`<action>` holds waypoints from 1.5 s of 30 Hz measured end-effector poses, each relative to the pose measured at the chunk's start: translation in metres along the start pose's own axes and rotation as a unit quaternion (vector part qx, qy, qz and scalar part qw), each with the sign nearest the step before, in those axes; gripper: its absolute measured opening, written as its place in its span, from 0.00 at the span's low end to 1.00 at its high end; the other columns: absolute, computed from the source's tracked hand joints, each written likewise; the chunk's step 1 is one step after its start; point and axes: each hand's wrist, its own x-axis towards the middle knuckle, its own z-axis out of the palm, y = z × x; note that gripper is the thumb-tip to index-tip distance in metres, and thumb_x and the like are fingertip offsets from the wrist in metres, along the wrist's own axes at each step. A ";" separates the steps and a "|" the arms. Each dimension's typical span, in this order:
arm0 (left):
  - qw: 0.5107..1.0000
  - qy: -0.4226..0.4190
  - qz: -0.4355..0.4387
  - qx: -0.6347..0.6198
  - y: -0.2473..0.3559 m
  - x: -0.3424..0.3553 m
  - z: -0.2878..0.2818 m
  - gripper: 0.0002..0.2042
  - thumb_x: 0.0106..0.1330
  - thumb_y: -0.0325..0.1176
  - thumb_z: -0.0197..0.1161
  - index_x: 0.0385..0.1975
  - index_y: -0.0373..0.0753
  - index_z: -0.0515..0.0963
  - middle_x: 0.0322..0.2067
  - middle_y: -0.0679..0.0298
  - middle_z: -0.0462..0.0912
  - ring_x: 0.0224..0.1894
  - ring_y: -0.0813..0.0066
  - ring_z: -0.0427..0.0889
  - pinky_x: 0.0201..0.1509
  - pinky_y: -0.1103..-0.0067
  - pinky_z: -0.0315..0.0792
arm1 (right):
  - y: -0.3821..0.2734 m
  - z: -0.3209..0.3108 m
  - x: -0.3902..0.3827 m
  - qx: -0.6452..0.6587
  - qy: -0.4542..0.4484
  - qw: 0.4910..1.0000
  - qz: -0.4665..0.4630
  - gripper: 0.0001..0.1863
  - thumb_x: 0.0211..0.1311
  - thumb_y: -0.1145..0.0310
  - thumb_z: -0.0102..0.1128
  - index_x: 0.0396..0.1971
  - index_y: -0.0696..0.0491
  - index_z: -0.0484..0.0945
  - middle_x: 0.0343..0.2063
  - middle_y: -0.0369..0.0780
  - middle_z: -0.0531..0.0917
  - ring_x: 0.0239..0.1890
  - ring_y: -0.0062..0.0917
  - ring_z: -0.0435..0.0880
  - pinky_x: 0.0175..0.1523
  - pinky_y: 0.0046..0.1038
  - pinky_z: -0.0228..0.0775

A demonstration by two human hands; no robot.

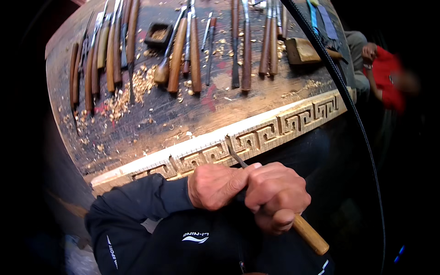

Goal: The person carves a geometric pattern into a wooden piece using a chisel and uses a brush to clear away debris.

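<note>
Fingers of right hand [277, 195] grip carving chisel [311, 233], left hand [213, 185] curled, hold unclear; light braced cuts should keep key-fret board [261, 134] crisp.

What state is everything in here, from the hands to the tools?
Chisel: slanted, blade tip at the carved strip
Right hand: closed around the chisel's handle
Left hand: curled beside the chisel, exact grip hidden
Carved strip: fret pattern cut in, grid lines showing
Small dark box: open, wood bits inside
Other carving tools: lying on the bench
Bench: worn, strewn with shavings
</note>
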 end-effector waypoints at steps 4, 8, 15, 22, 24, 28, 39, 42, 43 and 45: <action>0.995 -0.070 0.053 0.053 0.006 0.011 -0.001 0.28 0.66 0.24 0.67 0.68 0.20 0.78 0.52 0.43 0.92 0.33 0.68 0.92 0.33 0.78 0.85 | -0.020 -0.015 -0.016 0.068 0.050 0.995 -0.050 0.36 0.90 0.52 0.54 0.15 0.49 0.60 0.11 0.38 0.79 0.06 0.21 0.69 0.12 0.22 0.55; 0.993 -0.101 0.046 0.031 0.006 0.013 0.007 0.29 0.69 0.23 0.70 0.70 0.18 0.75 0.57 0.38 0.90 0.34 0.66 0.93 0.34 0.75 0.86 | -0.023 -0.030 -0.024 0.140 0.055 0.987 -0.065 0.34 0.85 0.56 0.62 0.14 0.53 0.66 0.17 0.45 0.81 0.10 0.27 0.72 0.16 0.29 0.57; 0.994 -0.109 0.017 0.015 0.011 0.023 0.003 0.31 0.69 0.21 0.73 0.71 0.16 0.72 0.55 0.34 0.89 0.40 0.57 0.96 0.39 0.70 0.90 | -0.016 -0.039 -0.023 0.114 0.013 0.991 -0.068 0.33 0.84 0.54 0.63 0.16 0.56 0.69 0.20 0.45 0.82 0.13 0.29 0.74 0.20 0.30 0.63; 0.998 -0.027 -0.005 0.057 0.011 0.021 0.008 0.30 0.68 0.20 0.73 0.70 0.19 0.75 0.49 0.42 0.93 0.37 0.59 0.96 0.38 0.72 0.89 | -0.006 -0.023 -0.006 0.069 0.013 0.996 -0.057 0.36 0.90 0.53 0.53 0.14 0.50 0.59 0.13 0.39 0.80 0.07 0.21 0.70 0.13 0.23 0.56; 0.998 -0.009 -0.008 0.061 0.013 0.023 0.006 0.30 0.67 0.19 0.73 0.70 0.20 0.75 0.47 0.46 0.93 0.37 0.60 0.96 0.38 0.73 0.89 | -0.005 -0.021 -0.003 0.070 0.006 0.996 -0.058 0.35 0.90 0.53 0.52 0.15 0.49 0.59 0.13 0.39 0.80 0.07 0.20 0.69 0.13 0.23 0.55; 0.999 0.018 -0.017 0.042 0.012 0.020 0.004 0.32 0.64 0.18 0.72 0.71 0.22 0.75 0.42 0.52 0.93 0.38 0.62 0.96 0.39 0.72 0.90 | -0.004 -0.017 -0.001 0.068 -0.013 0.996 -0.049 0.35 0.91 0.52 0.49 0.16 0.49 0.59 0.13 0.39 0.79 0.06 0.20 0.68 0.12 0.23 0.53; 0.996 0.058 -0.062 0.024 0.016 0.017 0.003 0.31 0.65 0.20 0.68 0.72 0.23 0.75 0.39 0.54 0.93 0.38 0.65 0.96 0.39 0.73 0.89 | -0.002 -0.010 0.016 0.049 -0.051 0.997 -0.006 0.33 0.92 0.52 0.45 0.18 0.49 0.62 0.13 0.36 0.77 0.07 0.18 0.67 0.12 0.22 0.52; 0.993 0.091 -0.072 0.029 0.014 0.013 0.010 0.31 0.67 0.22 0.68 0.72 0.23 0.76 0.39 0.54 0.92 0.37 0.66 0.95 0.38 0.74 0.89 | 0.001 -0.006 0.019 0.036 -0.052 0.998 0.009 0.33 0.92 0.52 0.45 0.18 0.49 0.62 0.13 0.36 0.77 0.07 0.18 0.67 0.13 0.22 0.54; 0.993 0.083 -0.077 0.021 0.013 0.011 0.010 0.31 0.66 0.22 0.68 0.72 0.23 0.75 0.38 0.54 0.92 0.37 0.66 0.95 0.37 0.74 0.88 | 0.002 -0.005 0.019 0.033 -0.051 0.998 0.010 0.33 0.92 0.52 0.45 0.18 0.49 0.61 0.13 0.36 0.77 0.07 0.18 0.67 0.13 0.22 0.54; 0.994 0.066 -0.088 0.008 0.010 0.008 0.006 0.32 0.65 0.22 0.69 0.72 0.22 0.75 0.38 0.55 0.92 0.35 0.65 0.94 0.36 0.74 0.87 | 0.004 -0.006 0.021 0.050 -0.071 0.996 0.011 0.33 0.92 0.53 0.46 0.18 0.50 0.61 0.13 0.37 0.77 0.07 0.19 0.67 0.13 0.23 0.54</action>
